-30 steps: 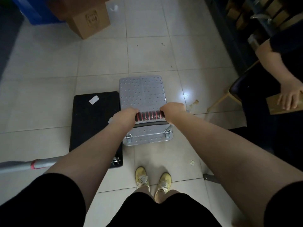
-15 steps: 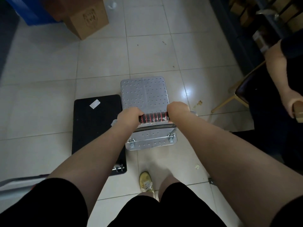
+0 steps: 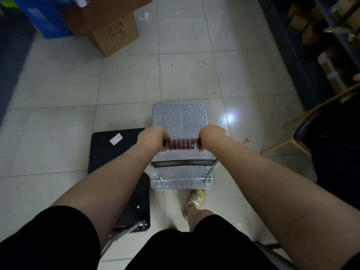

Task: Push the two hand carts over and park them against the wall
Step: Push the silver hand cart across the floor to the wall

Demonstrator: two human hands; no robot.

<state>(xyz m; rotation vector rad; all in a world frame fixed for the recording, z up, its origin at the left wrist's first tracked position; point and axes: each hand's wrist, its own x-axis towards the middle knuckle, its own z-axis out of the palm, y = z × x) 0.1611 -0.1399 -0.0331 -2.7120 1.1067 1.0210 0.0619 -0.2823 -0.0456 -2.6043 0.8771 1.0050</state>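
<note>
A silver hand cart (image 3: pixel 179 115) with a dimpled metal deck stands on the tiled floor straight in front of me. Its handle (image 3: pixel 182 144) has a black grip with red rings. My left hand (image 3: pixel 153 136) holds the handle's left end and my right hand (image 3: pixel 211 136) holds its right end, both closed around it. A second hand cart (image 3: pixel 109 158) with a black deck and a white sticker sits just left of the silver one, partly hidden under my left arm. Its metal handle bar shows low down beside my left thigh.
A cardboard box (image 3: pixel 111 34) and a blue crate (image 3: pixel 46 18) stand far ahead on the left. Dark shelving (image 3: pixel 311 45) with boxes runs along the right. A chair (image 3: pixel 321 133) with wooden legs stands close on my right. One yellow shoe (image 3: pixel 194 199) is behind the silver cart.
The silver cart has rolled forward past the black cart, which has stayed behind. I have stepped forward, one foot leading. The person at the right has dropped out of view.
</note>
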